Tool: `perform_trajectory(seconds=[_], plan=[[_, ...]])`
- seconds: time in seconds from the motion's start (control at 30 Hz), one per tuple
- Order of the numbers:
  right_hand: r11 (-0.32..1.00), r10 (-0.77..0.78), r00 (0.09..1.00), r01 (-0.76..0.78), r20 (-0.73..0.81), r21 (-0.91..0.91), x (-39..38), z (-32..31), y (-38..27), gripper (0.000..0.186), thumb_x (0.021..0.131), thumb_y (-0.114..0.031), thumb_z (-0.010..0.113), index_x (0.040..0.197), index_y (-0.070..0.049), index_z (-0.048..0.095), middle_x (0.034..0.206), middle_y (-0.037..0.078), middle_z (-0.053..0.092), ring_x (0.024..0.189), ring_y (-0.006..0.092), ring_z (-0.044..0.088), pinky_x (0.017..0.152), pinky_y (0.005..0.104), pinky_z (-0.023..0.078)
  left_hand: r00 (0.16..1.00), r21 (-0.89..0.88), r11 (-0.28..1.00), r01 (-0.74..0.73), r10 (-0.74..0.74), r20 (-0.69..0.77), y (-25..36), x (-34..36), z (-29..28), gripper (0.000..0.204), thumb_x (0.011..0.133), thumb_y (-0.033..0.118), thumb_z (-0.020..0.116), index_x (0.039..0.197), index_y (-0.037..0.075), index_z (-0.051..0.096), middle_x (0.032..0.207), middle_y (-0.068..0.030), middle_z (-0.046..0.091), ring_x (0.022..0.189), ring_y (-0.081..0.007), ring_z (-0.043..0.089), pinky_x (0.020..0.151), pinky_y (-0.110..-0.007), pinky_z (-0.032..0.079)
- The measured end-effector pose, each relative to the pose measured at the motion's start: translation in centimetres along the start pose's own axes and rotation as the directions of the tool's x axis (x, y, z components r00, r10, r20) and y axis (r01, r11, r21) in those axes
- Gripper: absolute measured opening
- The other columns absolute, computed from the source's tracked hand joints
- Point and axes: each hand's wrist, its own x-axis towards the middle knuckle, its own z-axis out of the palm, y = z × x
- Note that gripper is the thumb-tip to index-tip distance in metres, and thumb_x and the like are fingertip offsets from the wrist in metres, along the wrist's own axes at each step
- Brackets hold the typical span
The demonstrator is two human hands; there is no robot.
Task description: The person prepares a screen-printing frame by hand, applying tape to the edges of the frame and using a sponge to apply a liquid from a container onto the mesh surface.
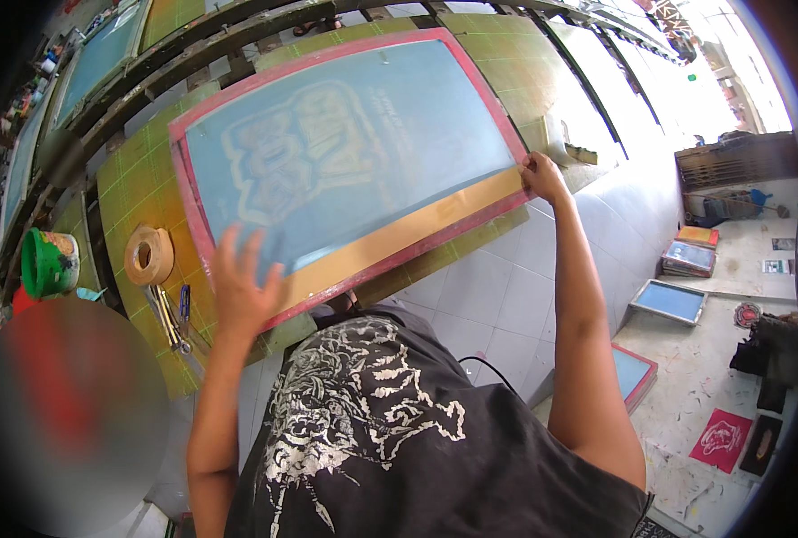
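Observation:
A screen printing frame [390,99] with pink-red edges and blue mesh lies tilted before me, pale lettering showing in its mesh. Along its near side runs a strip of brown tape [408,235]. My right hand [543,177] is closed on the frame's right edge, at the strip's end; whether it also pinches the tape is hidden. Over the near left corner is my left hand [248,287], fingers spread and smeared by motion, holding nothing visible. A roll of brown tape [165,255] lies on the greenish board left of that hand.
Beside the roll lie a blue-handled cutter [184,303] and several slim tools. A green-and-white paint tub [53,262] stands farther left. Dark rails [165,79] run behind the frame. On the right are more screens [670,299] and a pink printed sheet [721,439].

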Motion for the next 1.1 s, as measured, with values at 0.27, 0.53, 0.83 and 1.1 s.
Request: perform_trajectory(seconds=[0.27,0.53,0.83,1.1], plan=[[0.977,-0.114,0.984,0.136,0.138,-0.163,0.4,-1.1,-0.8,0.02,0.093,-0.019,0.058,0.101,-0.001,0.06,0.093,0.02,0.068,0.092,0.0384,0.066,0.082,0.0447,0.052,0.896,-0.363,0.871,-0.33,0.41,0.168,12.3,3.4,10.8,0.061,0.08,0.024,0.075,0.135,0.008,0.054,0.147,-0.0212,0.042,0.137,-0.0406,0.039,0.114,-0.051,0.033],[0.952,-0.279,0.959,0.282,0.046,-0.122,-0.8,-1.2,0.0,0.019,0.097,-0.018,0.053,0.109,-0.004,0.053,0.096,0.019,0.064,0.098,0.0391,0.062,0.086,0.0487,0.048,0.898,-0.198,0.941,-0.276,0.326,0.296,18.4,6.5,17.8,0.074,0.085,0.037,0.07,0.145,0.004,0.043,0.153,-0.017,0.039,0.144,-0.0355,0.032,0.118,-0.051,0.026],[0.933,-0.334,0.94,0.319,0.069,0.166,-0.4,-1.7,0.9,0.029,0.095,-0.01,0.051,0.124,-0.008,0.048,0.097,0.02,0.064,0.096,0.0399,0.062,0.084,0.0484,0.048,0.91,-0.007,0.971,-0.24,0.228,0.346,19.8,6.0,18.3,0.071,0.09,0.044,0.063,0.146,0.005,0.044,0.156,-0.0129,0.038,0.146,-0.0327,0.031,0.12,-0.052,0.022],[0.892,-0.346,0.928,0.278,0.14,0.356,-2.4,-4.2,-0.8,0.026,0.099,-0.01,0.046,0.123,-0.003,0.047,0.101,0.023,0.063,0.094,0.0418,0.062,0.084,0.0457,0.048,0.903,-0.016,0.969,-0.247,0.236,0.359,19.7,6.1,18.3,0.071,0.091,0.045,0.062,0.146,0.004,0.043,0.155,-0.013,0.039,0.146,-0.0329,0.031,0.12,-0.052,0.022]])
